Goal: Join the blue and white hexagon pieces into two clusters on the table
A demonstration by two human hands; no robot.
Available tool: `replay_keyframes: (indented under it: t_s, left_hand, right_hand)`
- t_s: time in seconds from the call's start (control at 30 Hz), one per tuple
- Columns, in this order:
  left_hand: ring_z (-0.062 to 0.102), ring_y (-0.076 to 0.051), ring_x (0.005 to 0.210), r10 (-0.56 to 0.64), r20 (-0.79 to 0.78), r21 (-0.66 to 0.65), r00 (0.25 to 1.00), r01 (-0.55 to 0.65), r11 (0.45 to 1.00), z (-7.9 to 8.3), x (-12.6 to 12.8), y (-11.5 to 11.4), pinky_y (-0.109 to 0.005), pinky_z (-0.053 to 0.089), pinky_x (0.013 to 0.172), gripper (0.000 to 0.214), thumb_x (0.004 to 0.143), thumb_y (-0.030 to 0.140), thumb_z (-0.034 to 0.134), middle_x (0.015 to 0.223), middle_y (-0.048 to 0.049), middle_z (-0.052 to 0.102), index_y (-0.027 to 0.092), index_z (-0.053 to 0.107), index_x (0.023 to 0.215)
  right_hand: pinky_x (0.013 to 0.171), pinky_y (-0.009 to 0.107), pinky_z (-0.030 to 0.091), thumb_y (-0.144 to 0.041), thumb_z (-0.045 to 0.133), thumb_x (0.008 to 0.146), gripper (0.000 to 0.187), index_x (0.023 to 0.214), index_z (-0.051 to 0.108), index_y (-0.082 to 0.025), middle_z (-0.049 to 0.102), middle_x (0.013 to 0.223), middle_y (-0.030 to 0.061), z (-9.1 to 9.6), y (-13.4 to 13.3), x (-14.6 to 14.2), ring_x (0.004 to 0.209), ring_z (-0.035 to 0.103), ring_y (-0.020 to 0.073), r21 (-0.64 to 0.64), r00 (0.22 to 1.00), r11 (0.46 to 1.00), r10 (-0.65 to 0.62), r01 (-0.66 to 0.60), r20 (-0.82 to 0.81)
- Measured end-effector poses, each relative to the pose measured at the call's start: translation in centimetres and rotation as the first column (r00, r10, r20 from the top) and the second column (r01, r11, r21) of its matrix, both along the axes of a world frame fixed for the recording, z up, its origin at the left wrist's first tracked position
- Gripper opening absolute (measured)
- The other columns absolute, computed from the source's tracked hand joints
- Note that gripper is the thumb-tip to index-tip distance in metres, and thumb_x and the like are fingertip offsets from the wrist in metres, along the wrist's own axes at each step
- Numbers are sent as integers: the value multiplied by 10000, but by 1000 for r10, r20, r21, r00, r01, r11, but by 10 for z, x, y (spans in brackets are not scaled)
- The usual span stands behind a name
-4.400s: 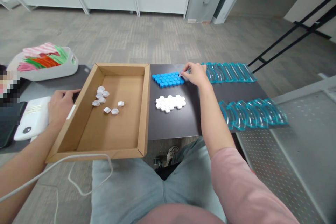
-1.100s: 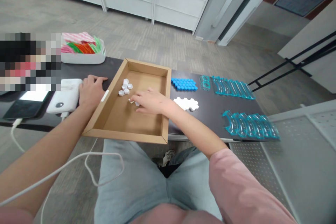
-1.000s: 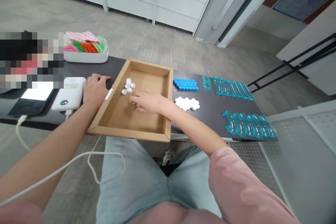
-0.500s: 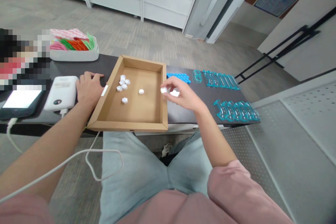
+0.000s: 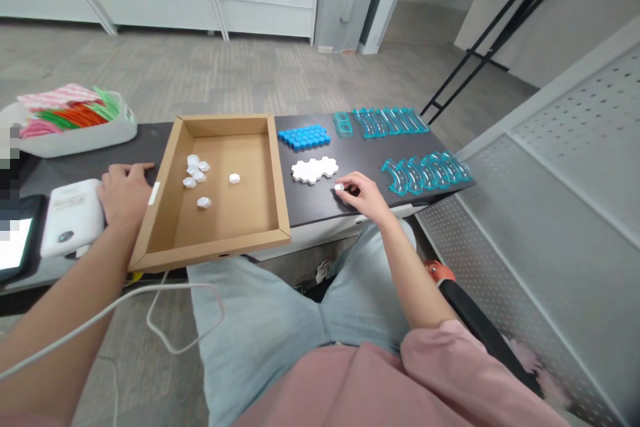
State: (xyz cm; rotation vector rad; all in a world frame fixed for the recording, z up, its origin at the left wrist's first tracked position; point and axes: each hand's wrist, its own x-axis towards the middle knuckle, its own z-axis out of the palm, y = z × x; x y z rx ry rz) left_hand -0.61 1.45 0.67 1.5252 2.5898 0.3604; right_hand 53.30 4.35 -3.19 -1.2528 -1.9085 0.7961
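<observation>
White cable (image 5: 195, 287) loops over the lap, nearest item. Box (image 5: 281, 180): left of the worktop's (image 5: 360, 160) middle, near wall over the near edge. Right hand (image 5: 369, 197) at the near edge, right of box; grip clamped on white piece (image 5: 339, 187), thumb vs fingers. Can't tell if piece touches down. Left hand (image 5: 124, 197) against box's left wall, thumb apart from fingers; power bank (image 5: 73, 219) just beside it. Loose whites (image 5: 234, 179) in box: one clump, two apart. White patch (image 5: 315, 171) just beyond the held piece, to its left. Teal arcs (image 5: 425, 172) toward near right corner. Blue patch (image 5: 305, 137), teal squares (image 5: 343, 124), teal strips (image 5: 393, 122) along far edge, left to right. Tub (image 5: 80, 137) at far edge, left of box.
</observation>
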Motion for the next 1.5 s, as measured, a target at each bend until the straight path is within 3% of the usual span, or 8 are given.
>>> replay_keyframes:
  t_s: [0.17,0.53,0.67,0.73,0.87,1.13,1.33,1.5]
  left_hand:
    - [486,-522,1616,33,-3,-22,999,-33,999,4,2,0,-676,406,1371,787,1096,491,361,1716,-327,537,131,652,1732]
    - [512,-538,1554,18,-40,-5,999,-18,1000,3,2,0,-708,442,1306,796,1106,456,314,1676,-365,548,85,669,1714]
    - [521,-497,1547,14,-48,-23,999,-15,1000,1,-2,1,-658,443,1315,754,1122,434,360,1671,-343,547,90,658,1723]
    - [523,-479,1543,21,-53,-21,998,-22,1000,0,-3,2,-636,443,1318,724,1112,405,414,1676,-326,550,106,665,1722]
    - [507,-492,1556,25,-40,-19,999,-26,1000,1,-1,1,-632,425,1323,743,1104,407,428,1691,-330,541,91,657,1736]
    - [490,-495,1585,14,-24,-60,1000,-16,998,7,3,0,-646,408,1338,737,1140,394,397,1716,-342,516,73,622,1764]
    - [522,-480,1560,53,-58,-8,997,-53,999,-1,0,4,-646,455,1326,676,1146,361,416,1681,-325,583,111,686,1712]
    - [520,-491,1565,42,-61,-10,997,-43,999,-5,-3,5,-652,445,1337,685,1150,366,414,1691,-327,567,99,680,1721]
  right_hand:
    - [967,460,655,-379,879,928,367,1275,815,-280,831,1229,96,-7,6,-20,999,787,279,38,1000,999,19,-19,-2]
    - [998,469,658,-422,856,1026,227,1221,880,-308,815,1253,96,-9,-3,-26,967,769,282,97,999,995,15,-19,47]
    - [1011,469,638,-390,863,984,169,1118,829,-291,806,1102,81,-9,-2,-27,981,744,299,81,995,997,-14,6,103]
    - [1020,469,633,-376,818,998,202,1180,826,-288,788,1055,72,-10,-2,-27,980,733,299,83,994,997,-14,5,106]
    - [1036,490,641,-415,692,1094,323,1354,852,-311,778,1235,107,-10,-3,-25,1064,746,308,120,999,993,8,-12,38]
    - [1029,483,640,-436,774,1078,161,1089,832,-286,846,1139,98,-7,-3,-26,978,746,295,100,998,993,-58,54,35]
    - [982,427,628,-365,830,1063,91,1068,835,-274,855,1049,74,-20,3,-27,964,772,276,175,998,984,-30,22,46]
    - [955,406,638,-329,846,1074,84,1134,863,-272,833,1198,93,-24,3,-25,944,751,253,234,997,971,-55,43,46]
